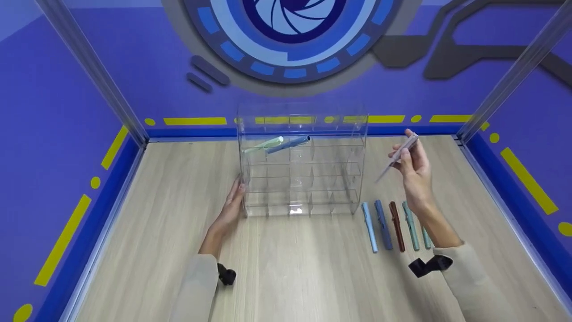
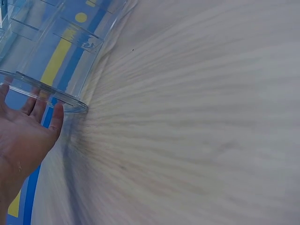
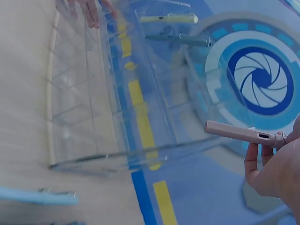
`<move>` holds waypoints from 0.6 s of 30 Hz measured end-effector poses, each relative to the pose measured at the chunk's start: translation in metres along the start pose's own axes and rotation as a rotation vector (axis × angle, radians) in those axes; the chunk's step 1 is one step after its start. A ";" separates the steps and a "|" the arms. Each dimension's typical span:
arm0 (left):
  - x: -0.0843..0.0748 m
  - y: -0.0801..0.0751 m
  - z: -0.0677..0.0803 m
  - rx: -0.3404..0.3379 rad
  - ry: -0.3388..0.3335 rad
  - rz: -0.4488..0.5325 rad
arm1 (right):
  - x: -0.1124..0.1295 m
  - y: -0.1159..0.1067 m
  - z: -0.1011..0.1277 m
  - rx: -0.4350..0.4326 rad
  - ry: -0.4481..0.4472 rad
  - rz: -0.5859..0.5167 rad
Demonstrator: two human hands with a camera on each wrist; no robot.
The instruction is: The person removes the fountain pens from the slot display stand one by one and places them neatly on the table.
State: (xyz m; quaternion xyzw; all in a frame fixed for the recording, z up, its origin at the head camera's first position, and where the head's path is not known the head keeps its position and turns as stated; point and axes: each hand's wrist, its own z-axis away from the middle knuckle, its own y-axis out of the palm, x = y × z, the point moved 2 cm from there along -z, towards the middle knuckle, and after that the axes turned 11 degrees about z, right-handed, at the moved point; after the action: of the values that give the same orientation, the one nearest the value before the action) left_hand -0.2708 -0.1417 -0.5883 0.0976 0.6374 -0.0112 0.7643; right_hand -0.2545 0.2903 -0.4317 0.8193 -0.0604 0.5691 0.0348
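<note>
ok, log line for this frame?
left hand: steadies acrylic organizer | right hand: holds pink pen | table: five pens

Pens: 8 total. Two in the clear rack [image 1: 304, 161], five on the surface [image 1: 286, 268], one held.

A pale wood-grain table [image 1: 290, 268] is filling the floor of a blue-walled booth. A clear plastic organizer [image 1: 301, 179] is standing on it near the back edge. Just to the organizer's right, five pens are lying side by side on the wood: a light blue pen [image 1: 369, 226], a darker blue pen [image 1: 383, 224], a brown pen [image 1: 396, 226], and two teal pens [image 1: 410, 226], one partly hidden.
</note>
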 end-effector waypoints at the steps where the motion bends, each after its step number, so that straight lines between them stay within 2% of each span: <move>1: 0.000 0.000 0.000 -0.001 -0.004 0.000 | -0.003 -0.006 0.002 -0.007 0.013 0.026; 6: 0.001 0.002 -0.002 0.014 -0.017 0.020 | -0.020 -0.037 0.010 -0.109 0.111 0.114; 12: 0.002 0.002 -0.001 0.016 -0.066 0.074 | -0.042 -0.076 0.018 -0.255 0.282 0.103; 18: -0.001 0.001 0.001 0.009 -0.061 0.058 | -0.060 -0.107 0.028 -0.278 0.422 0.111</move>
State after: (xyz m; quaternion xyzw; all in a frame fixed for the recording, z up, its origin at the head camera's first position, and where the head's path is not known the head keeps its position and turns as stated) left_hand -0.2697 -0.1414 -0.5874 0.1190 0.6107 0.0053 0.7829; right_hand -0.2345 0.3967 -0.4960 0.6653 -0.1745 0.7146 0.1277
